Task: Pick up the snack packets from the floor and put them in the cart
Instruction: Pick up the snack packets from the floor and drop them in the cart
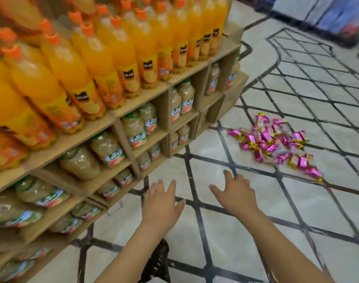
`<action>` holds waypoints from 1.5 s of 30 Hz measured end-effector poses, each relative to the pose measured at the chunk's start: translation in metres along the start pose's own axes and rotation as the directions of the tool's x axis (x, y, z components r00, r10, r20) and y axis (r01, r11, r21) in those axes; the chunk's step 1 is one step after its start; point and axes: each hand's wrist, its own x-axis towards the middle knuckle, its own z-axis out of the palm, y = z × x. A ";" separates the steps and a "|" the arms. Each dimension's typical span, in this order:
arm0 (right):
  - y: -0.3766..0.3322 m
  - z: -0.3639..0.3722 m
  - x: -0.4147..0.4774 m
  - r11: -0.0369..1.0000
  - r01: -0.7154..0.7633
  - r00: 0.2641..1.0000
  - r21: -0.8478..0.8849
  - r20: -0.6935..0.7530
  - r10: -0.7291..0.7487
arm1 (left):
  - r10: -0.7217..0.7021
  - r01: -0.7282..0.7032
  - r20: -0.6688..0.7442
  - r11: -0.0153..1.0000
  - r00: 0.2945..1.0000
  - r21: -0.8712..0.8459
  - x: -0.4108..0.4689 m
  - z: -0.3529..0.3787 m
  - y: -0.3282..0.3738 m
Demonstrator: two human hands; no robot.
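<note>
Several pink and gold snack packets (274, 144) lie in a loose heap on the tiled floor, to the right of the shelf's corner. My left hand (162, 203) is stretched forward with its fingers straight and spread, holding nothing. My right hand (233, 193) reaches forward beside it, fingers relaxed and empty, a short way below and left of the packets. Neither hand touches a packet. No cart is in view.
A wooden shelf unit (105, 119) fills the left side, with orange juice bottles (105, 64) on top and pale drink bottles (107, 148) below. The cream floor with black diamond lines (256, 231) stretches to the right. Blurred coloured goods (346, 19) stand at the far top right.
</note>
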 end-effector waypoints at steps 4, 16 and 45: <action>-0.044 -0.013 0.029 0.999 -0.042 0.999 0.030 -0.017 0.043 | 0.056 -0.054 -0.023 0.997 0.998 0.060 0.051 -0.042 -0.021; 0.009 -0.019 0.075 0.913 -0.364 0.931 0.182 0.045 0.362 | 0.290 -0.315 0.151 0.932 0.945 0.178 0.162 -0.071 0.036; 0.344 -0.110 0.292 0.734 -0.637 0.769 0.233 0.243 0.590 | 0.439 -0.552 0.364 0.769 0.822 0.321 0.397 -0.021 0.411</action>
